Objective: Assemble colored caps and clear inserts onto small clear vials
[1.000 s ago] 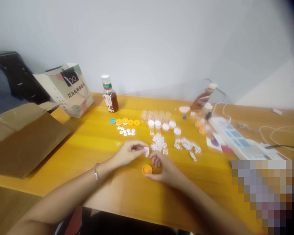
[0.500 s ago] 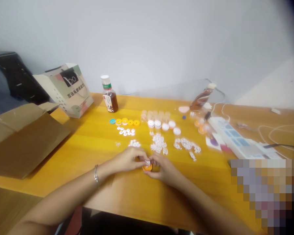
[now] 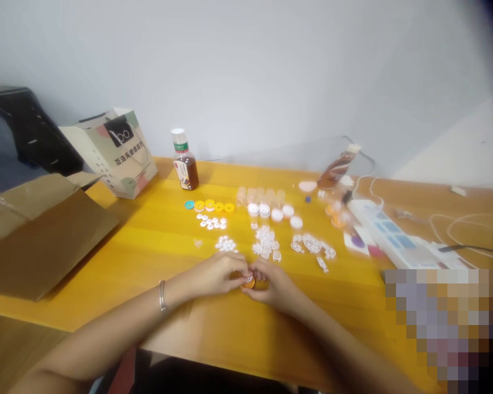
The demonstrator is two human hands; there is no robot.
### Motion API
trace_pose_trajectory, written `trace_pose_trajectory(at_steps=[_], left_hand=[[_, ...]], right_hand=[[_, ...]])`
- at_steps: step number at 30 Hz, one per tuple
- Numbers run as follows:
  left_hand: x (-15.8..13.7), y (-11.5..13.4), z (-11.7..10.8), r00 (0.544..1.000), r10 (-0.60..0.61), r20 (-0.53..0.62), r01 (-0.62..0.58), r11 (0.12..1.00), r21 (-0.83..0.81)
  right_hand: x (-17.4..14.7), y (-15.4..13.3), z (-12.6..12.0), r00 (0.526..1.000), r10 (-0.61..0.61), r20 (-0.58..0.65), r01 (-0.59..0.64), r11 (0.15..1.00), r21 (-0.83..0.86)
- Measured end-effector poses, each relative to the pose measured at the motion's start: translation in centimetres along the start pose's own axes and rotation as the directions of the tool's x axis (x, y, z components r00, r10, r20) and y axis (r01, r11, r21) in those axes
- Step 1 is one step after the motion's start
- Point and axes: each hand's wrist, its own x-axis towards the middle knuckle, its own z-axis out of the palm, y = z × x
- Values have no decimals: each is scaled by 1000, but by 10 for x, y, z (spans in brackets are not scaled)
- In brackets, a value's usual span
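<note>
Close to the table's near side, my two hands meet around a small orange round cap. My right hand grips its edge, with the thumb below and the fingers curled above. On top of it, the closed fingertips of my left hand press a small white plastic piece, mostly hidden by the fingers. Just beyond my hands lie a pile of white cut-out plastic pieces and a heap of small white round pieces.
Yellow discs, a blue disc, white round caps and clear cups form rows. A drink bottle and paper bag stand behind. A cardboard box is left, a power strip right.
My left fingers have come down closer over the orange cap, covering more of the white piece. My right hand stays on the cap. The view has shifted slightly.
</note>
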Motion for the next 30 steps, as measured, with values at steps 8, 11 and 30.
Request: trace_pose_trajectory(at_steps=[8,11,30], left_hand=[[2,-5,-2,997,-62,-45,57,993,-107],[7,-11,-9,992,-102,-77,85,977,-196],[114,-115,-42,681,-338,-650,403,914,-53]], right_hand=[[0,2,-1,1000,12,-29,-11,1000,20],[1,-1,-1,993,120,-1,-117,974,192],[5,-5,-1,939,329,106,-303,636,710]])
